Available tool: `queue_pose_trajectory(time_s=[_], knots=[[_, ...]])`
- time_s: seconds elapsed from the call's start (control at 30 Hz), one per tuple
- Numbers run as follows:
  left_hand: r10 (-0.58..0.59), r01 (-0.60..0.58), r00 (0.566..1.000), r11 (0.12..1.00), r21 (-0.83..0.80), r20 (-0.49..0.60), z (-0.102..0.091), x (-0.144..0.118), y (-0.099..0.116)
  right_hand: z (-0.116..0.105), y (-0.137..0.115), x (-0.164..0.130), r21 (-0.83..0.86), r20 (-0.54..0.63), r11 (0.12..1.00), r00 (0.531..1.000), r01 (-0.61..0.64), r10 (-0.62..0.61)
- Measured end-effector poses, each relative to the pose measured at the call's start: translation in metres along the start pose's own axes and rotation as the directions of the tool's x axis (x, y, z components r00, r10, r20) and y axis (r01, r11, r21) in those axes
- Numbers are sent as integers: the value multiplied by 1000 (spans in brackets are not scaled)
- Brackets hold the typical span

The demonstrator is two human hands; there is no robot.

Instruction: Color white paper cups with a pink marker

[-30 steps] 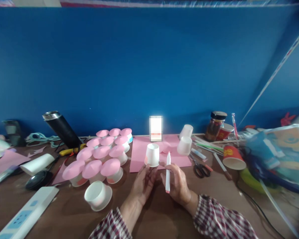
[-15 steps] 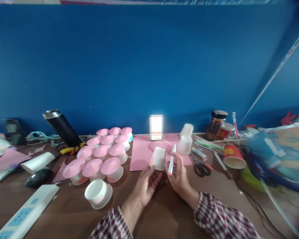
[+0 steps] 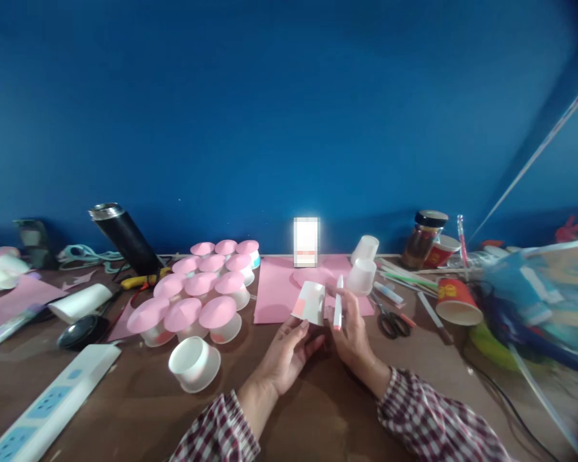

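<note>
My left hand (image 3: pixel 289 351) holds a small white paper cup (image 3: pixel 311 301) upside down and tilted to the right, above the brown table. A pink patch shows on the cup's lower left side. My right hand (image 3: pixel 352 327) grips a white marker pen (image 3: pixel 338 303) upright, right beside the cup. Both hands are close together in front of a pink paper sheet (image 3: pixel 274 289).
A cluster of several pink-topped white cups (image 3: pixel 200 289) and one open white cup (image 3: pixel 192 362) stand at left. A black flask (image 3: pixel 125 239), power strip (image 3: pixel 43 417), scissors (image 3: pixel 390 321), red paper cup (image 3: pixel 457 300), jar (image 3: pixel 424 239) and two white cups (image 3: pixel 362 268) surround the area.
The cup has tipped from upright-inverted to tilted right and moved toward the pen. My right hand rose and brought the pen next to the cup.
</note>
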State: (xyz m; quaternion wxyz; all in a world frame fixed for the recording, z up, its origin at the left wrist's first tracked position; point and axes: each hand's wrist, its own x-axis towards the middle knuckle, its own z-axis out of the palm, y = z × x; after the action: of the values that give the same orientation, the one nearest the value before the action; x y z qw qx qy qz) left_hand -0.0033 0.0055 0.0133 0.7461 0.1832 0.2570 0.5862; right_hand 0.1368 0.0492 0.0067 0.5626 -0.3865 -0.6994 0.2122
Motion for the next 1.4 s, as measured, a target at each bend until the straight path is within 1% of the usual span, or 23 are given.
queue_pose_trajectory(time_s=[0.1,0.13,0.27,0.33,0.4,0.5,0.67,0.8,1.03,1.23,1.4], knots=[[50,-54,997,997,-59,-61,-6,5,1,-5,-5,2,-56,-88,997,995,47,-52],[61,-68,995,994,-85,-77,-7,7,2,-7,-7,2,-64,-92,996,994,59,-64],[47,-79,983,981,-178,-177,-10,13,5,-16,-14,-3,-61,49,989,990,135,-132],[34,-73,983,973,-219,-180,-10,14,6,-17,-15,-7,-65,104,982,980,175,-168],[33,-73,987,965,-251,-159,-11,15,6,-16,-15,-11,-71,143,977,971,203,-191],[35,-80,985,961,-266,-170,-11,15,4,-12,-15,-13,-72,176,980,969,186,-171],[27,-74,981,966,-246,-190,-10,13,3,-7,-18,-12,-89,151,986,981,139,-125],[38,-82,980,971,-225,-194,-9,14,2,-7,-19,-12,-98,186,990,979,101,-82],[43,-64,983,991,-116,-176,-6,11,0,-6,-17,-14,-110,197,989,977,102,-79],[36,-59,979,992,-113,-201,-6,12,0,-5,-15,-14,-104,204,993,978,59,-36],[32,-58,972,993,-107,-233,-7,13,-2,-6,-17,-13,-100,206,992,977,76,-54]])
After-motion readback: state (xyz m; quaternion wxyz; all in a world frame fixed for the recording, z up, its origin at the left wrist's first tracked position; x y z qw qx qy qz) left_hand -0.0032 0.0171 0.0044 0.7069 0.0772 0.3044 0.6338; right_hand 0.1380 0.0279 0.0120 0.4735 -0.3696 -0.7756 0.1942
